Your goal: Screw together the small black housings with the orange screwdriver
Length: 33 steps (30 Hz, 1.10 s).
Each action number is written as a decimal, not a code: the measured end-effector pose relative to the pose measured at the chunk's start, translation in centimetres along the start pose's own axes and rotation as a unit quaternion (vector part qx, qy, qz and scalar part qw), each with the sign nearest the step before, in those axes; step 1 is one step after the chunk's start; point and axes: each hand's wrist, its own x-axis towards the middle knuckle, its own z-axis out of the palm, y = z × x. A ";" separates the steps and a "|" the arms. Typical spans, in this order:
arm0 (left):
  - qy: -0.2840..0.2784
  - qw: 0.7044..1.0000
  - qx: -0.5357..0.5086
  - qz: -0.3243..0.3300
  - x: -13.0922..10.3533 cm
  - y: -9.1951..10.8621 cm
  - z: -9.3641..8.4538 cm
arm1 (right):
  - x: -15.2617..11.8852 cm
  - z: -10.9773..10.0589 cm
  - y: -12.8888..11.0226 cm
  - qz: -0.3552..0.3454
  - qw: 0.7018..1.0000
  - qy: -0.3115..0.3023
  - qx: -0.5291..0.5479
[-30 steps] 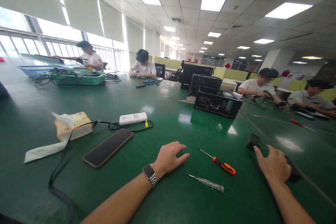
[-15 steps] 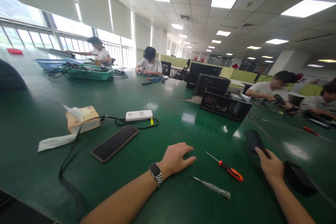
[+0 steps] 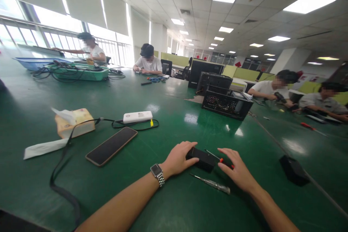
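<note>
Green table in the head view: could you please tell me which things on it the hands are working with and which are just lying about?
In hand:
small black rectangular box, held between left hand and right hand
orange-handled screwdriver
clear-handled screwdriver

Lying about:
black smartphone
white power bank
yellow tissue pack
black computer case

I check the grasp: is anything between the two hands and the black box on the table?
Nothing visible. The left hand and right hand both touch the black box. The orange screwdriver lies partly under the right fingers.
</note>
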 end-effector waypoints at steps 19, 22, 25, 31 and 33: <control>0.114 0.990 -0.069 0.036 -0.3 -0.5 -1.3 | -0.7 -3.2 -0.7 0.031 0.993 0.003 0.114; 0.105 0.991 -0.054 0.055 -0.4 -0.4 -1.3 | -0.8 -3.7 -1.0 0.017 0.997 0.014 0.081; 0.098 0.992 -0.034 0.072 -0.5 -0.3 -1.3 | -1.0 -4.2 -1.5 -0.017 0.995 0.081 0.049; 0.084 0.993 -0.017 0.075 -0.6 0.2 -1.4 | -1.7 -4.0 -2.6 -0.032 0.977 0.202 0.061; 0.085 0.994 -0.019 0.071 -0.6 0.2 -1.4 | -1.8 -3.8 -2.9 -0.023 0.979 0.201 0.024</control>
